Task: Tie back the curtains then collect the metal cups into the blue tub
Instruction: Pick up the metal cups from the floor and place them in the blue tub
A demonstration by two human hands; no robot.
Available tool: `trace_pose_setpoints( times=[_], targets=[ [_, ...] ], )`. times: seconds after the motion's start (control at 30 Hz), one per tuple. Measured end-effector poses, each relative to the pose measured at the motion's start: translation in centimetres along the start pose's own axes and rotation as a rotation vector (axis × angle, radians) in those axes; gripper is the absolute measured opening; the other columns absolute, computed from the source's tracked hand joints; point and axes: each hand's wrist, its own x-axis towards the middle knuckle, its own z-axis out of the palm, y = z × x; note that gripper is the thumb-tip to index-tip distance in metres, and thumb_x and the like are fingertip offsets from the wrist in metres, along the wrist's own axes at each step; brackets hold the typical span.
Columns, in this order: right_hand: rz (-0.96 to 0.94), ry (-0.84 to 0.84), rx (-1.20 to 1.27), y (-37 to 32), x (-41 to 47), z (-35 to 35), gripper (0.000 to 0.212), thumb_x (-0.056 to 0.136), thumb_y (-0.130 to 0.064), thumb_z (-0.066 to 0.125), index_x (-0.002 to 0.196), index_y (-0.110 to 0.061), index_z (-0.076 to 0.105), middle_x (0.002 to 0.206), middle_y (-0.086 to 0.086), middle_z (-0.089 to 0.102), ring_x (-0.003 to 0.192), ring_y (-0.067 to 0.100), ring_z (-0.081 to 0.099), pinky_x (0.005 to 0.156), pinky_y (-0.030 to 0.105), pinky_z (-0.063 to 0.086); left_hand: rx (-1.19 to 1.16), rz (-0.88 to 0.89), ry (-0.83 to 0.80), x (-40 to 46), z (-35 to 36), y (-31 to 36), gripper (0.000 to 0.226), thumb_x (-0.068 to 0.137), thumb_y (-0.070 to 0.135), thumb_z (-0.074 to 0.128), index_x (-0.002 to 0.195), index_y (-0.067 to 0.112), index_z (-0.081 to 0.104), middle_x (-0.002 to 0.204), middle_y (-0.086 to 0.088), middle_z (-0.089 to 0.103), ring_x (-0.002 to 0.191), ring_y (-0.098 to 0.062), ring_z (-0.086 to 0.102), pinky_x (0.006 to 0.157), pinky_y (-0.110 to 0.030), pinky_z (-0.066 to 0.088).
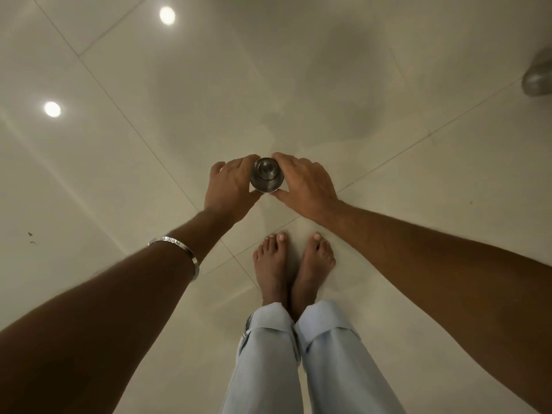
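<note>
While both hands are cupping the metal cup [266,175], left hand [228,191] and right hand [301,183] fingers curled around it; keeping it level matters; another cup [539,76] is waiting far right.

Left hand [228,189]: my fingers and thumb curl around the left side of the metal cup [266,178].
Right hand [301,183]: mirrors it, curled on the cup's right side.
Arms: both stretched forward and down, converging.
Left wrist: bangle [179,248] behind the hand.
</note>
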Motion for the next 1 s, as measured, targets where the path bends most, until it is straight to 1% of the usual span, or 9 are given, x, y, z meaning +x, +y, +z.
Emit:
trace_pose_setpoints(
  times=[0.27,0.4,0.57,0.73,0.83,1.0],
  targets=[
    [0.126,0.134,0.052,-1.6,-3.1,-11.7,0.07,0.074,-0.041,0.081,0.131,-0.013,0.051,0.119,0.004,0.068,0.095,0.028,0.066,0.079,0.04,0.051,0.042,0.159,0.003,1.1,-10.7,8.2,0.052,0.079,0.032,0.076,0.124,0.019,0.055,0.113,0.001,0.07,0.108,-0.025,0.063,0.097,-0.043,0.037],
    [0.203,0.204,0.099,-2.8,-6.6,-18.3,0.068,0.073,-0.04,0.081,0.127,-0.013,0.051,0.114,0.005,0.069,0.095,0.03,0.067,0.079,0.044,0.053,0.07,0.229,-0.035,0.4,-16.0,13.9,0.05,0.079,0.03,0.075,0.123,0.018,0.055,0.111,0.001,0.07,0.105,-0.024,0.064,0.093,-0.04,0.04],
    [0.292,0.302,0.129,-3.7,-12.6,-25.6,0.063,0.071,-0.041,0.082,0.121,-0.015,0.053,0.108,0.004,0.071,0.093,0.029,0.066,0.078,0.042,0.053,0.165,0.334,-0.081,-1.7,-22.0,21.5,0.047,0.079,0.028,0.073,0.122,0.021,0.056,0.11,0.002,0.071,0.102,-0.024,0.065,0.089,-0.039,0.043],
    [0.411,0.397,0.183,-5.0,-19.5,-31.2,0.062,0.071,-0.037,0.082,0.12,-0.013,0.055,0.107,0.004,0.07,0.095,0.031,0.064,0.08,0.043,0.05,0.204,0.432,-0.149,-4.9,-26.2,29.1,0.041,0.083,0.028,0.066,0.122,0.018,0.056,0.111,0.0,0.07,0.103,-0.026,0.064,0.089,-0.038,0.04],
    [0.497,0.442,0.221,-5.9,-23.8,-34.2,0.062,0.071,-0.037,0.082,0.121,-0.014,0.055,0.109,0.003,0.07,0.097,0.031,0.063,0.081,0.042,0.048,0.238,0.479,-0.187,-6.9,-27.7,33.4,0.04,0.083,0.028,0.063,0.121,0.019,0.056,0.109,-0.001,0.07,0.099,-0.027,0.065,0.087,-0.038,0.043],
    [0.625,0.546,0.283,-7.0,-31.2,-37.9,0.059,0.07,-0.036,0.081,0.12,-0.017,0.057,0.107,0.0,0.071,0.095,0.03,0.064,0.078,0.038,0.047,0.268,0.545,-0.278,-10.8,-29.5,40.3,0.037,0.083,0.029,0.062,0.118,0.02,0.056,0.105,-0.001,0.07,0.094,-0.029,0.066,0.083,-0.037,0.048]
  ],
)
